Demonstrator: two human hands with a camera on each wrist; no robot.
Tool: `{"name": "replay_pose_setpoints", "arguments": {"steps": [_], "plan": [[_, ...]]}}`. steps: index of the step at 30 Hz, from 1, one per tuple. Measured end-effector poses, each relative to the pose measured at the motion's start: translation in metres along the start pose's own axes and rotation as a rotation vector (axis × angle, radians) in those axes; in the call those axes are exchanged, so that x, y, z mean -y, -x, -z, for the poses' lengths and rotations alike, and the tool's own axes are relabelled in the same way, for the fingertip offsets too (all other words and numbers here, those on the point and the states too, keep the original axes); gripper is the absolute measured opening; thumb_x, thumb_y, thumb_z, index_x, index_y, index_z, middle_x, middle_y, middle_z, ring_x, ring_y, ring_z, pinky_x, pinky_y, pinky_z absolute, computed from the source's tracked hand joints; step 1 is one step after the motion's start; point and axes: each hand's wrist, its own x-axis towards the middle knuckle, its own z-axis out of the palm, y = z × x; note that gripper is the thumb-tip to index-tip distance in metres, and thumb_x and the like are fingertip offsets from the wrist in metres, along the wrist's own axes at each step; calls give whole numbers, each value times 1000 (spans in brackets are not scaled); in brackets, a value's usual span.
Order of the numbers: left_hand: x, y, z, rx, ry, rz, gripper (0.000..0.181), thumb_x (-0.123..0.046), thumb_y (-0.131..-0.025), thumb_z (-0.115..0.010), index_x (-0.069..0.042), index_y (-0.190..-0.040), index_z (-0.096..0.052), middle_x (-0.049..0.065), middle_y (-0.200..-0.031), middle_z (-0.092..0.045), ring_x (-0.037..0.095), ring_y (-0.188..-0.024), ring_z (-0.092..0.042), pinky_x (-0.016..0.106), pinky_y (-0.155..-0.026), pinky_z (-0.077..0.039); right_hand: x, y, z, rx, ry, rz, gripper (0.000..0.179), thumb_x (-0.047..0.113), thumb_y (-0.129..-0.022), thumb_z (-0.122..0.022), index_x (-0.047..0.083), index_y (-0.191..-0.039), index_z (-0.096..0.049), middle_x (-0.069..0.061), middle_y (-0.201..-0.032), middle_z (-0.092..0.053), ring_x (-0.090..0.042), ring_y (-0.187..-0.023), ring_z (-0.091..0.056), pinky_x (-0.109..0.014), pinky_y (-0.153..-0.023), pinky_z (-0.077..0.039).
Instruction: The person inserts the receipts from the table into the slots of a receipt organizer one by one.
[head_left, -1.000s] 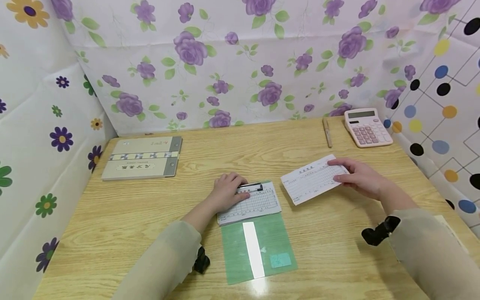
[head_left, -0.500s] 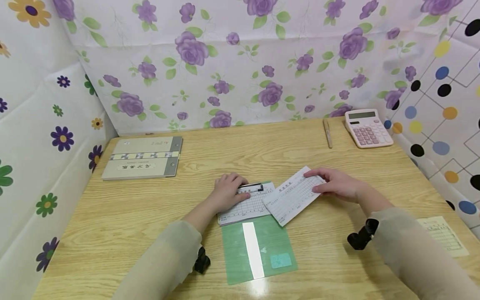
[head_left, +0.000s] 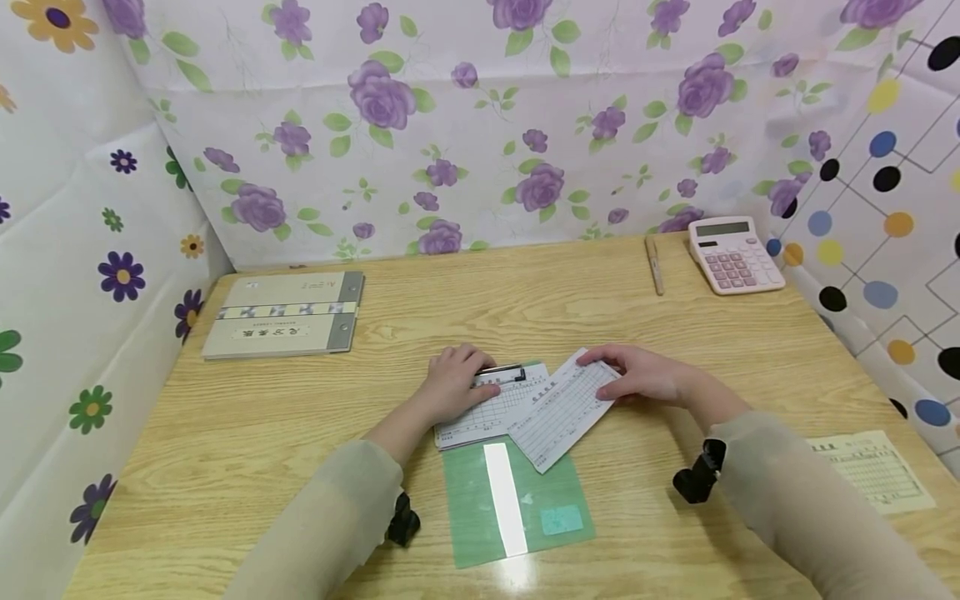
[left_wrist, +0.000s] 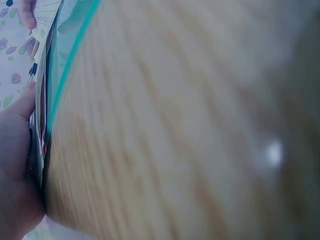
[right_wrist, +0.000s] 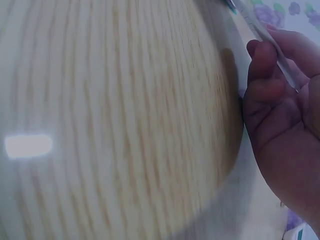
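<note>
A green translucent clipboard [head_left: 517, 496] lies on the table with a stack of printed forms [head_left: 480, 421] under its metal clip [head_left: 510, 375]. My left hand [head_left: 453, 387] grips its upper left part, thumb over the forms beside the clip; the far fingertips are partly hidden. In the left wrist view, that hand [left_wrist: 17, 155] lies along the clipboard's edge. My right hand [head_left: 641, 375] pinches a small sheaf of white printed forms [head_left: 558, 417] by its upper right end. The sheaf slants over the right part of the clipped stack. The right wrist view shows its thin edge between thumb and fingers [right_wrist: 265, 65].
A beige ledger book [head_left: 281, 317] lies at the back left. A pen [head_left: 654, 265] and a pink calculator [head_left: 735, 254] are at the back right. A yellowish printed sheet [head_left: 873, 471] lies near the right sleeve. Patterned cloth walls border the table [head_left: 300, 467].
My right hand has brought the white forms leftward and nearer, from beside the clipboard to over its stack, tilting them more steeply. The yellowish sheet has come into view. My left hand stays put.
</note>
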Motion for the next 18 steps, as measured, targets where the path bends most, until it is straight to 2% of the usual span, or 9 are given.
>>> {"name": "replay_pose_setpoints", "arguments": {"steps": [7, 18], "plan": [[0, 1, 0, -8, 14, 3, 40, -43, -90, -59, -19, -121, -56, 3, -123, -50, 26, -110, -42, 44, -88, -30, 11, -3, -9, -3, 42, 23, 48, 29, -79, -75, 22, -122, -57, -4, -129, -51, -20, -111, -49, -41, -98, -30], [-2, 1, -2, -20, -10, 35, 37, -43, -89, -59, -22, -119, -57, 1, -122, -50, 23, -107, -42, 43, -88, -30, 27, -14, -37, 38, 62, 109, 38, 24, -85, -69, 17, -120, -58, -4, -119, -57, -16, -95, -59, -34, -86, -42]]}}
